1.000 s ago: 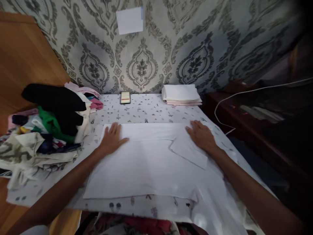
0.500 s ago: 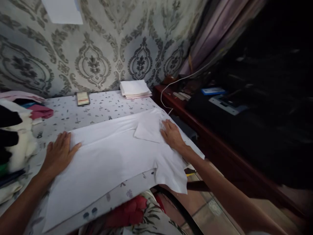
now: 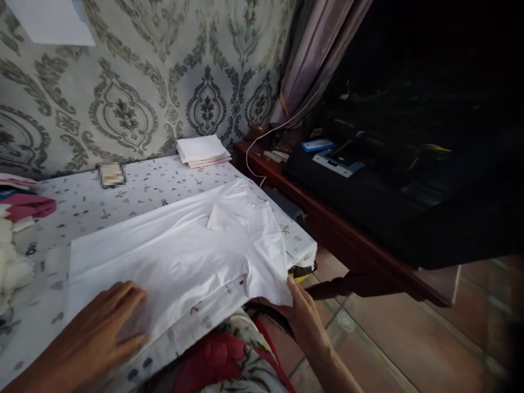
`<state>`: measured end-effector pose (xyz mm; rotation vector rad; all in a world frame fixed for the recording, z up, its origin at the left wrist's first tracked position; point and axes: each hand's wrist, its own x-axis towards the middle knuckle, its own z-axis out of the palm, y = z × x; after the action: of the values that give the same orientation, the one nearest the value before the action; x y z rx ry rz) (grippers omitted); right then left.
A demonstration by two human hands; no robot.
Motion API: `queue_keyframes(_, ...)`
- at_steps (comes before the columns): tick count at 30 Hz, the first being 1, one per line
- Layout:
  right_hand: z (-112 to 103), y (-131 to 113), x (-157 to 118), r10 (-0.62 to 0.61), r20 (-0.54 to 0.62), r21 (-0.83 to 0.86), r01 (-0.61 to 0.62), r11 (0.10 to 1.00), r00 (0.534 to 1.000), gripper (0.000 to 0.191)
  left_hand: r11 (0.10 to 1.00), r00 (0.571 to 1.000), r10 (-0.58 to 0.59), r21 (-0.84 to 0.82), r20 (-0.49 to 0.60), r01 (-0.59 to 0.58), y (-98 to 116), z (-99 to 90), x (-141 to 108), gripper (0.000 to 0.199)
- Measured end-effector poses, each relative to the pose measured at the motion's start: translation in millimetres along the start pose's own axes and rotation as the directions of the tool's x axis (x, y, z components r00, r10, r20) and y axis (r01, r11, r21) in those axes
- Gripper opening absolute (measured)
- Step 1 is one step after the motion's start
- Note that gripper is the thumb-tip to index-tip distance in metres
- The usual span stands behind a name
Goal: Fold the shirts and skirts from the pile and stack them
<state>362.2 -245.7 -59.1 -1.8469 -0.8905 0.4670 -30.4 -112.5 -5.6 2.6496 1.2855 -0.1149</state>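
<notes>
A white short-sleeved shirt (image 3: 176, 256) lies spread across the patterned table cover, with wrinkles along its length. One small flap of its cloth (image 3: 229, 218) is turned over near the sleeve end. My left hand (image 3: 110, 322) is low over the near left part of the shirt, thumb apart from the fingers; whether it presses on the cloth I cannot tell. At the near right, my right hand (image 3: 305, 314) has the edge of the sleeve (image 3: 268, 273) between its thumb on top and fingers mostly hidden beneath.
Folded white cloths (image 3: 202, 150) are stacked at the table's back edge, with a small blurred box (image 3: 112, 174) to their left. Mixed clothes (image 3: 30, 206) are heaped at far left. A dark red wooden bench (image 3: 344, 256) stands right of the table, a white cable (image 3: 248, 158) crossing its end.
My right hand has come from the shirt's top toward me, onto the near sleeve. My left hand has left the far left corner and moved nearer. The view has turned right.
</notes>
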Motion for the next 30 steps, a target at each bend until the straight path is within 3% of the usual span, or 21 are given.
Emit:
queue_keyframes(3,-9,-16,10,0.191,0.249,0.274,-0.258,0.926,0.949,0.035,0.993,0.999,-0.053,0.110,-0.011,0.054,-9,25.8,-19,0.048)
queue_keyframes(5,-19,-26,22,0.233,0.344,0.377,-0.361,0.853,0.910,0.034,0.990,0.998,-0.066,0.123,-0.023,0.068,-19,41.4,-30,0.046)
queue_keyframes(8,-33,-39,45,0.168,0.306,0.365,-0.278,0.889,0.937,0.039,0.993,0.994,-0.087,0.074,-0.066,0.092,-34,48.3,-37,0.044)
queue_keyframes(11,-32,-62,76,0.137,0.365,0.340,-0.268,0.901,0.921,0.038,0.993,0.988,-0.115,-0.024,-0.108,0.113,-43,32.1,-34,0.039)
queue_keyframes(13,-18,-83,102,0.137,0.419,0.379,-0.310,0.872,0.898,0.029,0.990,0.993,-0.085,-0.122,-0.086,0.074,-42,15.8,-30,0.033)
queue_keyframes(16,22,-116,145,0.143,0.491,0.479,-0.403,0.780,0.860,0.017,0.973,0.995,-0.061,-0.226,-0.078,0.042,-34,1.9,-29,0.029)
queue_keyframes(18,54,-129,171,0.128,0.561,0.507,-0.461,0.728,0.818,0.009,0.971,0.983,-0.135,-0.214,-0.126,0.106,-28,5.4,-34,0.034)
queue_keyframes(20,84,-129,191,0.114,0.575,0.530,-0.475,0.703,0.810,0.007,0.967,0.961,-0.221,-0.163,-0.169,0.194,-25,16.6,-43,0.043)
queue_keyframes(22,103,-119,203,0.053,0.528,0.544,-0.385,0.746,0.848,0.009,0.965,0.949,-0.258,-0.100,-0.183,0.243,-25,29.2,-53,0.053)
queue_keyframes(25,110,-96,211,-0.143,0.405,0.414,-0.042,0.909,0.903,0.011,0.970,0.958,-0.240,-0.014,-0.159,0.241,-28,40.3,-64,0.056)
queue_keyframes(27,107,-85,215,-0.302,0.376,0.175,0.253,0.951,0.876,0.012,0.973,0.965,-0.223,0.023,-0.135,0.228,-30,39.6,-67,0.052)
queue_keyframes(30,107,-82,221,-0.398,0.469,-0.188,0.530,0.827,0.788,0.026,0.980,0.979,-0.192,0.039,-0.062,0.194,-27,27.7,-66,0.045)
